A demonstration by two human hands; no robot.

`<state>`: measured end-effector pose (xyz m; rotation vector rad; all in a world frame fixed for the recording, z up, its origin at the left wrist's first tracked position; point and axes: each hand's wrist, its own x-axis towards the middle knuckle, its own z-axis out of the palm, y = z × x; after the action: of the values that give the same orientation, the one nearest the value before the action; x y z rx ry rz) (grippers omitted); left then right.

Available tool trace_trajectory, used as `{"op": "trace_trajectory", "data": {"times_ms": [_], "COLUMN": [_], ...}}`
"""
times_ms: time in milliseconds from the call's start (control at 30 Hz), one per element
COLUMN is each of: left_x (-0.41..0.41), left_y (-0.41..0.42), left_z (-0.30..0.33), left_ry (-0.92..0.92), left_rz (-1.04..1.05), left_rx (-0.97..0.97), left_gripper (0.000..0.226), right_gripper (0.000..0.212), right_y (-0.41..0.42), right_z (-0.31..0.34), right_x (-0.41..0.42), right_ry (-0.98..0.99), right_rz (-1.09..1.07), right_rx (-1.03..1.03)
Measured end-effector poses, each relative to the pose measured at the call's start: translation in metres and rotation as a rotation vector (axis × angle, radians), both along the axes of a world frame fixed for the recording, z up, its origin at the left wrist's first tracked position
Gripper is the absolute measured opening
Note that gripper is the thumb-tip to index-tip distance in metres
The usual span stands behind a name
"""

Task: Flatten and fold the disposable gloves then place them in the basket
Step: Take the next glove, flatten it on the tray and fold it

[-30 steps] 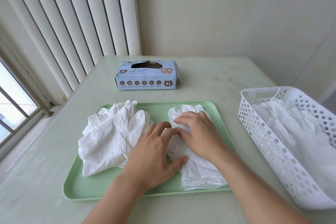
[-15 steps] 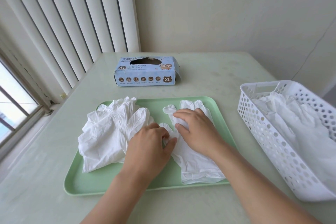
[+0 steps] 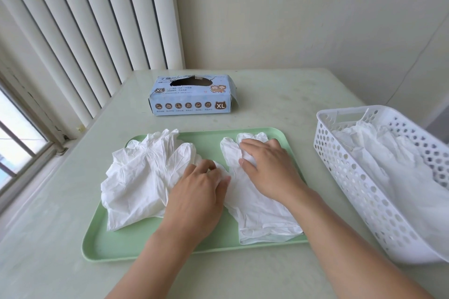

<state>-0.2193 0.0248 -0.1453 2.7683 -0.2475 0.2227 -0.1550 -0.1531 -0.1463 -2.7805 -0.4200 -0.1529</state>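
Observation:
A white disposable glove lies spread on the right half of the green tray, fingers pointing away from me. My right hand presses flat on its finger end. My left hand sits at the glove's left edge with its fingers curled, pinching the glove's thumb part. A crumpled pile of white gloves fills the tray's left half. The white perforated basket stands to the right of the tray with several white gloves inside.
A blue glove box marked XL stands behind the tray on the pale table. Vertical blinds and a window run along the left side, and a wall closes off the back.
My left hand has curled its fingers and gathered the glove's thumb part. My right hand has slid a little toward the glove's fingertips. The camera has tilted slightly.

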Motion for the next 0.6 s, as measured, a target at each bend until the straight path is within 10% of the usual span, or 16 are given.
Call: {"op": "trace_trajectory", "data": {"times_ms": [600], "left_x": [-0.010], "left_y": [-0.004], "left_z": [0.008], "left_ry": [0.042], "left_rz": [-0.006], "left_rx": [0.132], "left_gripper": [0.089], "right_gripper": [0.060], "right_y": [-0.028], "right_z": [0.009], "right_x": [0.008], "right_ry": [-0.037], "right_rz": [-0.207], "right_rx": [0.368]}}
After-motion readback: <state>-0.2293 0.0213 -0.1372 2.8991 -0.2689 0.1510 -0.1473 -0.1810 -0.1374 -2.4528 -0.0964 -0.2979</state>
